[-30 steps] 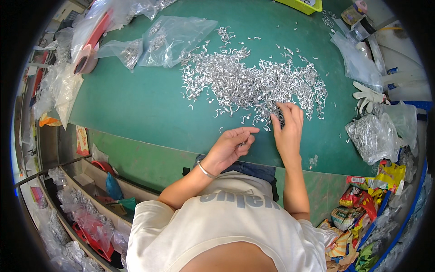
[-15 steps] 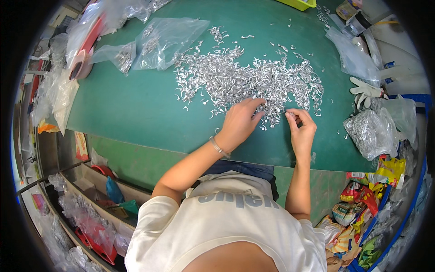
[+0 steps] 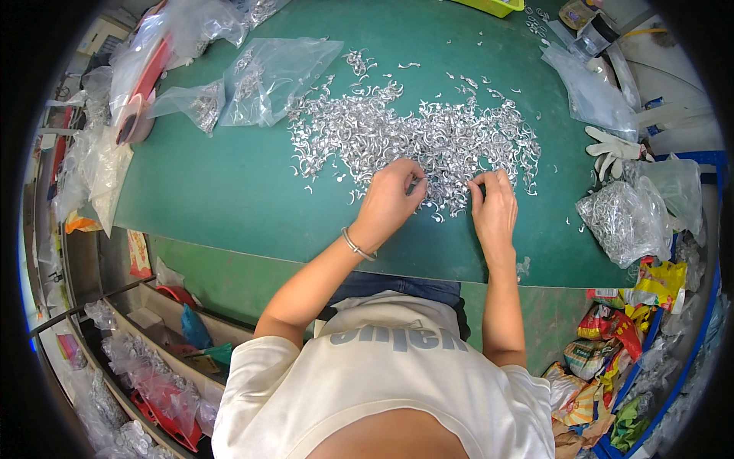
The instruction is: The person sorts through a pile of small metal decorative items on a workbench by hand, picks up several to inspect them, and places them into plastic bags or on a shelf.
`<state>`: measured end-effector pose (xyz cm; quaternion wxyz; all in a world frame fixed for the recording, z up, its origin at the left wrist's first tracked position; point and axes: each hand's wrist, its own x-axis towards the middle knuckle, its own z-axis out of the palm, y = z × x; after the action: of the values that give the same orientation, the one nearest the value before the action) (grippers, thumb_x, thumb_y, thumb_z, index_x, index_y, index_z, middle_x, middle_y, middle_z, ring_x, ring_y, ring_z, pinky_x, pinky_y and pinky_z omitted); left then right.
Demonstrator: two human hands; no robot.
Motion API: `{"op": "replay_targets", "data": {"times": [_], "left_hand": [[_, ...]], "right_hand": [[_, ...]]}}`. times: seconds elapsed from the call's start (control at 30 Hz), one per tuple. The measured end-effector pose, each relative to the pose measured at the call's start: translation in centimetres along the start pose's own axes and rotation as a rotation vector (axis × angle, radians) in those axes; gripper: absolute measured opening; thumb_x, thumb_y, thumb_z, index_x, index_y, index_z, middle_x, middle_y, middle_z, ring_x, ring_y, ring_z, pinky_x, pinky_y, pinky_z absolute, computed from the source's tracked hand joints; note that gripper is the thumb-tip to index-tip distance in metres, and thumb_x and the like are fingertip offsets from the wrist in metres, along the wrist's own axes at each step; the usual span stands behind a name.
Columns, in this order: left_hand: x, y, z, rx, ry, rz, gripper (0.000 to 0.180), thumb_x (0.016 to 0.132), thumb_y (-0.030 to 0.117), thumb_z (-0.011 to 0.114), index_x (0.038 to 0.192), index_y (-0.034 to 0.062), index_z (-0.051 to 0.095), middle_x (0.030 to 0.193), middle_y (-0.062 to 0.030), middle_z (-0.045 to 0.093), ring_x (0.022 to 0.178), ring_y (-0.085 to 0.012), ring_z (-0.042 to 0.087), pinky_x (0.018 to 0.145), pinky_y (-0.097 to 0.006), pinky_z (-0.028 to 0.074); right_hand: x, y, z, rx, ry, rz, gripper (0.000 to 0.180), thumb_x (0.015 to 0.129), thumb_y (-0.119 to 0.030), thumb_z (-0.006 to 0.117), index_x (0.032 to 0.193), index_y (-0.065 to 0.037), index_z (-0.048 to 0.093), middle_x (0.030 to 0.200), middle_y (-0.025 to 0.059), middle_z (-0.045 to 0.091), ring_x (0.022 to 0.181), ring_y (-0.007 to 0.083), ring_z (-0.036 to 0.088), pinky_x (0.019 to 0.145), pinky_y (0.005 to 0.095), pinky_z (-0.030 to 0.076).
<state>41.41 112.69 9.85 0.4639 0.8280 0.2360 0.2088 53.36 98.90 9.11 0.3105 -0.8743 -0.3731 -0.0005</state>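
Observation:
A wide heap of small curved silver metal pieces (image 3: 428, 134) is spread over the green tabletop (image 3: 206, 183). At the heap's near edge, my left hand (image 3: 391, 193) is closed, its thumb and fingertips curled together; whatever is between them is too small to make out. Just to its right, my right hand (image 3: 495, 203) is closed in a pinch, thumb and forefinger at the near right part of the heap. What it pinches cannot be made out either. A silver bangle (image 3: 357, 245) is around my left wrist.
Clear plastic bags (image 3: 283, 73) holding similar pieces lie to the far left. At right are a white glove (image 3: 612, 149) and a filled plastic bag (image 3: 623, 218). A yellow-green tray (image 3: 497, 6) sits at the far edge. An open drawer (image 3: 164, 325) is at lower left.
My left hand has moved slightly left and its fingers have drawn together. My right hand has shifted left and a little farther, onto the heap's edge. The whole view has shifted slightly.

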Motion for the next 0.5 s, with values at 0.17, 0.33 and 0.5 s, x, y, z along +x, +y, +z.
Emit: {"op": "replay_targets", "data": {"times": [0.17,0.33,0.5], "left_hand": [[-0.8,-0.2,-0.7,-0.124,-0.025,-0.078,0.008,0.075,0.006,0.065,0.078,0.0010,0.059,0.059,-0.0009,0.045,0.056,-0.0093,0.043,0.052,-0.025,0.037],[-1.1,-0.3,-1.4,-0.572,-0.127,-0.407,0.007,0.083,0.009,0.059,0.085,0.0028,0.058,0.072,-0.0007,0.053,0.063,-0.0089,0.047,0.056,-0.021,0.040],[-1.3,-0.1,-2.6,-1.204,-0.207,-0.635,0.010,0.088,0.006,0.048,0.093,0.0025,0.055,0.082,-0.0045,0.056,0.071,-0.0090,0.049,0.060,-0.020,0.045]], "right_hand": [[-0.1,0.1,-0.6,0.020,0.015,-0.061,0.010,0.077,-0.006,0.062,0.081,-0.002,0.054,0.080,0.0146,0.053,0.072,0.0341,0.054,0.064,0.0422,0.043],[0.1,0.8,-0.7,-0.056,-0.037,-0.049,0.010,0.077,-0.008,0.063,0.083,-0.003,0.056,0.080,0.0144,0.055,0.075,0.0337,0.055,0.064,0.0412,0.044],[0.1,0.3,-1.0,-0.007,0.008,-0.027,0.010,0.076,-0.007,0.063,0.077,-0.002,0.055,0.078,0.0142,0.057,0.073,0.0330,0.056,0.064,0.0400,0.044]]}}
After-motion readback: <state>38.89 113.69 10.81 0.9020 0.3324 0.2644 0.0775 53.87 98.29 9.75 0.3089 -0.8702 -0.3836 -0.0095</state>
